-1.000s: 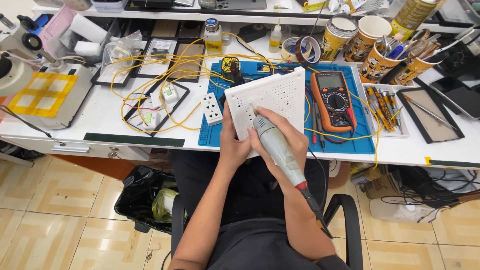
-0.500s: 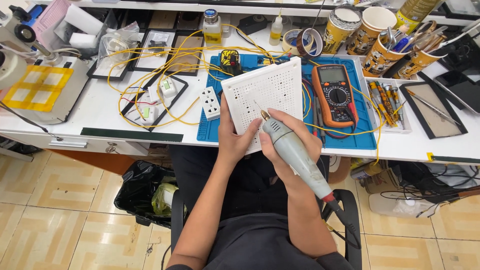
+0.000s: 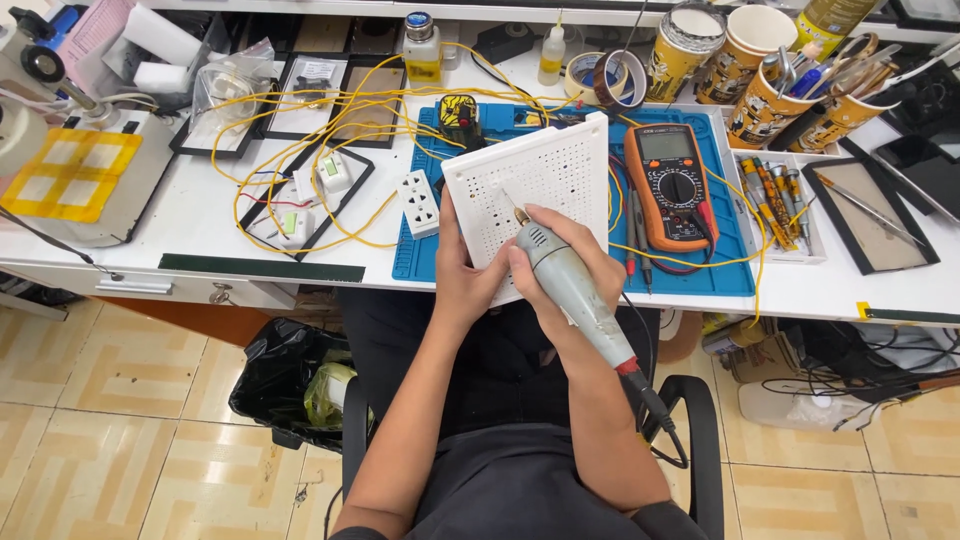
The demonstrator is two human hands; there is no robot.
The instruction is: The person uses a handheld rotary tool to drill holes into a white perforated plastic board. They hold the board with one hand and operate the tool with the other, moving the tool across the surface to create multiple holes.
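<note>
A white perforated board [image 3: 545, 180] stands tilted over the blue work mat [image 3: 720, 270], held up by my left hand [image 3: 462, 280] at its lower left edge. My right hand [image 3: 565, 265] grips a grey pen-shaped rotary tool [image 3: 570, 290] with a red collar and a black cable trailing toward my lap. The tool's thin bit touches the board's face near its middle-left. Both forearms reach up from my seated lap.
An orange multimeter [image 3: 672, 185] lies right of the board. Yellow wires [image 3: 330, 150], a white power socket [image 3: 419, 200] and black trays sit on the left. Cups of tools [image 3: 770, 95] and tape rolls line the back. A black bin bag [image 3: 290, 380] stands under the desk.
The view has shifted slightly and my hands sit a little lower in it. The tool's bit has stayed on the board; the grip is unchanged.
</note>
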